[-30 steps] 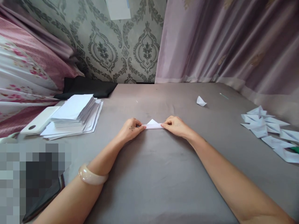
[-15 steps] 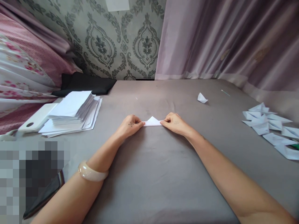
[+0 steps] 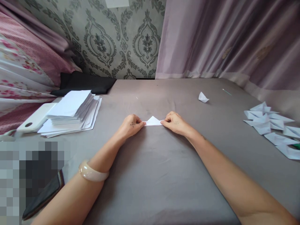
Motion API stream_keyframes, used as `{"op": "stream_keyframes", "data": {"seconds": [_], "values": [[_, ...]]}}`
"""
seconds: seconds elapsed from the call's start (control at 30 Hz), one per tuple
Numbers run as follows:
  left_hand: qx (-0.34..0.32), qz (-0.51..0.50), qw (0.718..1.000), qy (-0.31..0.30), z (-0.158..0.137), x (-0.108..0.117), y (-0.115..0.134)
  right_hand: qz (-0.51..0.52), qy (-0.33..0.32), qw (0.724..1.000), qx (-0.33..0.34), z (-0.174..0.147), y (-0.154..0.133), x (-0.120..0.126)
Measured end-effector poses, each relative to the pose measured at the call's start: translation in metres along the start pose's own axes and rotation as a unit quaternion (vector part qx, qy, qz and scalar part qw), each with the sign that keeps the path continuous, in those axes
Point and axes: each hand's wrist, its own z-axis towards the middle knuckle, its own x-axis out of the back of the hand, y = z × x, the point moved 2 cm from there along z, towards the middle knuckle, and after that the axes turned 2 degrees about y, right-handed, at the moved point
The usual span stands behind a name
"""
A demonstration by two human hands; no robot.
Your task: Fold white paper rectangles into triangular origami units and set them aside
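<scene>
Between my two hands is a small folded white paper (image 3: 153, 121), a flat strip with a triangular peak rising from its middle. My left hand (image 3: 132, 125) pinches its left end between thumb and fingers. At the other end, my right hand (image 3: 173, 122) grips the paper the same way. Both hands rest low at the grey cloth surface, and the fingertips cover the strip's ends. A light bangle (image 3: 93, 172) circles my left forearm.
On the left stand a stack of white paper sheets (image 3: 67, 107), a white board with a hole (image 3: 37, 117) and folded black cloth (image 3: 87, 82). Several folded paper boats (image 3: 262, 122) lie at right; a single folded paper (image 3: 203, 97) sits farther back. A dark device (image 3: 44, 198) lies front left.
The camera view has shifted very slightly. Both hands keep their hold on the folded paper, with almost no movement visible.
</scene>
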Motion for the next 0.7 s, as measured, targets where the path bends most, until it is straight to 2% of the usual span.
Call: {"op": "stream_keyframes", "data": {"seconds": [0.27, 0.47, 0.57, 0.7], "values": [[-0.042, 0.038, 0.998, -0.006, 0.003, -0.002, -0.003, -0.019, 0.01, 1.0, 0.009, -0.003, -0.003, 0.0], [-0.084, 0.038, 0.992, 0.081, 0.005, -0.013, -0.019, -0.012, 0.015, 1.0, 0.024, -0.009, -0.001, 0.004], [-0.15, 0.053, 0.982, 0.099, 0.0, -0.016, -0.016, 0.0, 0.029, 0.999, 0.044, -0.01, 0.002, 0.004], [-0.266, 0.174, 0.943, 0.094, -0.007, -0.018, -0.001, -0.022, 0.057, 0.988, 0.141, -0.012, -0.003, -0.003]]}}
